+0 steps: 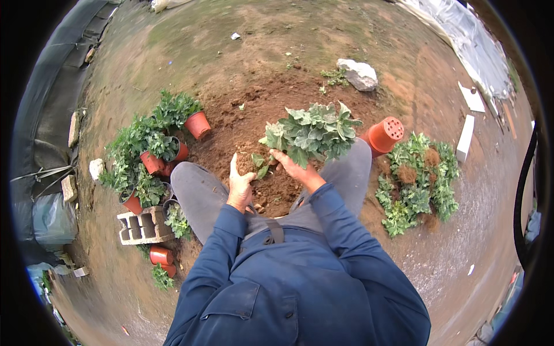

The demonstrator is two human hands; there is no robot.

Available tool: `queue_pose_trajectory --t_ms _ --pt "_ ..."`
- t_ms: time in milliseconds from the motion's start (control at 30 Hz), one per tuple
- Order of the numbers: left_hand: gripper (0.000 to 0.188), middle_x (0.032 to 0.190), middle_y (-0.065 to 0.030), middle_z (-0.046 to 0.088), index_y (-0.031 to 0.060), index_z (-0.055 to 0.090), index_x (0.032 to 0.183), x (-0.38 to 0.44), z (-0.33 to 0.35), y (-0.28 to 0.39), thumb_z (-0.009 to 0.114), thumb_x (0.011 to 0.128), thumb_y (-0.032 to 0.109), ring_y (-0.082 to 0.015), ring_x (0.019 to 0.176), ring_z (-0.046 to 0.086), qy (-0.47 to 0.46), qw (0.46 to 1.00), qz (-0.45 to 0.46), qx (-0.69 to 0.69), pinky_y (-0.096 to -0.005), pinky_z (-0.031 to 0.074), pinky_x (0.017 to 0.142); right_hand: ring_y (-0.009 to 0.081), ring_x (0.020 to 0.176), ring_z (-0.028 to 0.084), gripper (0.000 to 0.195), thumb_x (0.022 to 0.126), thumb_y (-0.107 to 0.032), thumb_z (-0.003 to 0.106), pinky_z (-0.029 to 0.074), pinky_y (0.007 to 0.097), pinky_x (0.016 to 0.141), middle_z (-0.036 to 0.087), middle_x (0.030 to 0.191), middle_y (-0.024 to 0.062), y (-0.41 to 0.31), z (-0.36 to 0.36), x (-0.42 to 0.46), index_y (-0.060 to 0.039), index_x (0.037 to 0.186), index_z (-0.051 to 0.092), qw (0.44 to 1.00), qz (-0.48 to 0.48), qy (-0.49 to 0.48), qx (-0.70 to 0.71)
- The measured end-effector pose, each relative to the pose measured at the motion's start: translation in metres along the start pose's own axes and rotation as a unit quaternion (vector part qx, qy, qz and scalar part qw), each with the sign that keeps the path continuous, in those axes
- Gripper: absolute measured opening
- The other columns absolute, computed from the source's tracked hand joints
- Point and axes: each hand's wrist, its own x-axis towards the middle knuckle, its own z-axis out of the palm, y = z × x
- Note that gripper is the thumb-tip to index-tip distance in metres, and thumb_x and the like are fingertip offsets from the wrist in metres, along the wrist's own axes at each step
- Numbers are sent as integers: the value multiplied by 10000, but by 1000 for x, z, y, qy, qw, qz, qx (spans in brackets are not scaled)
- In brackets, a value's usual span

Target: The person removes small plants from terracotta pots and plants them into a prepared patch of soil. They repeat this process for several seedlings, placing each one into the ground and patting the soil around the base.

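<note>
Between my knees, my left hand (240,187) curls around a brown, crumbly root ball (246,164). My right hand (300,170) grips a leafy green potted-type plant (314,132) low down, under its foliage. The plant lies tilted, with its leaves towards the right. Leaves and fingers cover the place where stem and root ball would meet, so I cannot tell whether they are joined. A few loose leaves (261,166) hang between the two hands. Below them is loose reddish-brown soil (277,197).
Orange plastic pots (198,125) with leafy plants lie at left, near a concrete block (146,225). Stacked upside-down pots (384,135) stand by my right knee. Unpotted plants (417,184) with bare roots are heaped at right. A white rock (358,75) sits ahead.
</note>
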Motion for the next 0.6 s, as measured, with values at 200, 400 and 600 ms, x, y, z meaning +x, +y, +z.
queue_pose_trajectory --t_ms 200,400,600 --pt "691 1203 -114 578 32 349 1373 6 -5 1 585 745 -130 -210 1040 602 31 996 47 76 -324 507 900 124 741 645 248 938 -255 624 522 252 570 684 900 46 12 -8 16 -38 1052 659 991 -29 13 126" --pt "421 1083 -63 634 50 498 1226 17 -12 -1 684 858 131 -166 990 595 119 993 -11 -26 -371 473 861 198 820 672 289 915 -188 660 571 299 634 666 1000 82 5 -7 0 -24 1145 602 973 -43 1 227" --pt "595 1448 -65 414 133 430 1379 22 -20 13 668 890 376 -284 1297 420 35 993 -48 -100 -589 322 1034 207 893 679 194 961 -164 587 582 335 727 681 1039 103 15 -27 15 -71 1131 605 926 -20 -51 373"
